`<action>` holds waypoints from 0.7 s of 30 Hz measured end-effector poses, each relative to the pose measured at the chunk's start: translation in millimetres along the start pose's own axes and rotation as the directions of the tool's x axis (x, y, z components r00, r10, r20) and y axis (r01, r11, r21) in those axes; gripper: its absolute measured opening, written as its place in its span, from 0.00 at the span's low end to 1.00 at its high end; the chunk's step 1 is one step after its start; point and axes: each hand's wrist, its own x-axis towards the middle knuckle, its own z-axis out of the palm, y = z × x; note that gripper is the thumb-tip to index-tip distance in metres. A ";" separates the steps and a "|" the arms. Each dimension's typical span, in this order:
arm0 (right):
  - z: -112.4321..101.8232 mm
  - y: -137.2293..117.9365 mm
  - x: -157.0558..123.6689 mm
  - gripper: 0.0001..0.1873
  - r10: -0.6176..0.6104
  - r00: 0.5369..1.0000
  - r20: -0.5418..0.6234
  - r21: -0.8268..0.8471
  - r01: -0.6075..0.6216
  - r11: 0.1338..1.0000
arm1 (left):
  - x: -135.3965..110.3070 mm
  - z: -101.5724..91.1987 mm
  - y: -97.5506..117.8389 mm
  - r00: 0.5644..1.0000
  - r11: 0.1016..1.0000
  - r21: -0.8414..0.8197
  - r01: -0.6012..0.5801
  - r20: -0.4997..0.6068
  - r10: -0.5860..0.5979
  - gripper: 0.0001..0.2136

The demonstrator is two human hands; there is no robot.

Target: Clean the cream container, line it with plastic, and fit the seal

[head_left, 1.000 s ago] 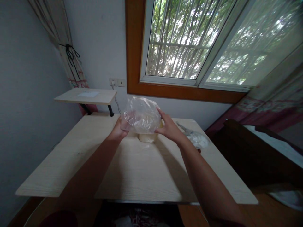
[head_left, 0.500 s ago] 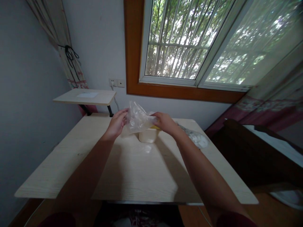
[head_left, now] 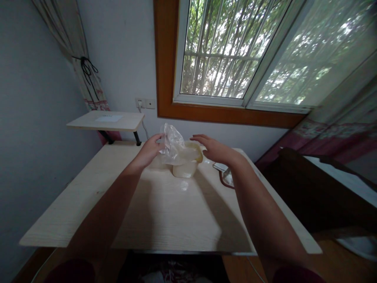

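Note:
A clear plastic bag (head_left: 172, 146) hangs crumpled over a small cream tub (head_left: 185, 165) with something yellow inside, standing on the pale wooden table (head_left: 165, 212). My left hand (head_left: 150, 151) pinches the bag's left edge between thumb and fingers. My right hand (head_left: 213, 149) hovers to the right of the tub, fingers stretched out toward the bag and holding nothing.
A small raised shelf (head_left: 107, 120) with a white sheet stands at the table's back left, by a wall socket (head_left: 145, 103). Something clear and glassy (head_left: 225, 175) lies right of my right forearm. A dark wooden bed frame (head_left: 318, 188) stands at the right, beyond the table edge.
The bag was spread wide between both hands, then bunched smaller. My right hand has let go and opened; the bag now droops from my left hand onto the tub.

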 end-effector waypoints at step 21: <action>-15.7 -24.2 -5.9 0.15 -0.135 0.989 0.056 -0.455 0.145 0.879 | 17.5 26.8 23.6 0.987 0.988 0.130 -0.077 0.153 0.057 0.30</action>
